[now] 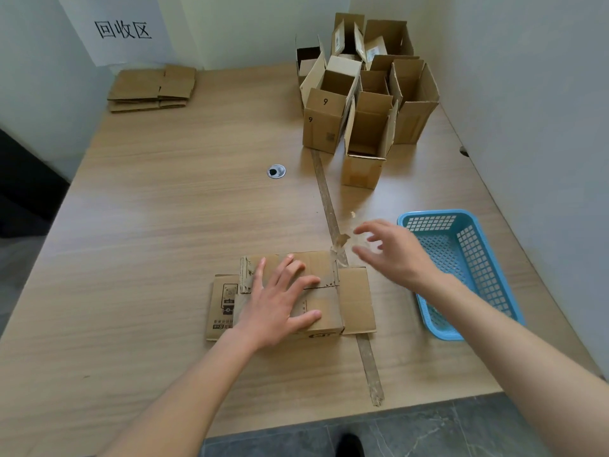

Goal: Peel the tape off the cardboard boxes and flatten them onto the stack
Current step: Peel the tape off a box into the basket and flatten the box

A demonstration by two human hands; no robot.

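While my left hand (pixel 280 301) presses flat, fingers spread, on the box (pixel 349 301) at 6 o'clock, my right hand (pixel 389 249) hovers open w/ nothing held, just beside the tape (pixel 326 196). Stack (pixel 151 87) at 10, basket (pixel 474 258) at 3.

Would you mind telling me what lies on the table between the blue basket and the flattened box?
In the head view, a long strip of peeled tape crosses the table between the blue basket and the flattened box.

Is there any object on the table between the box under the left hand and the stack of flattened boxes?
Nothing visible: between the box and the stack at the far left corner lies only bare table.
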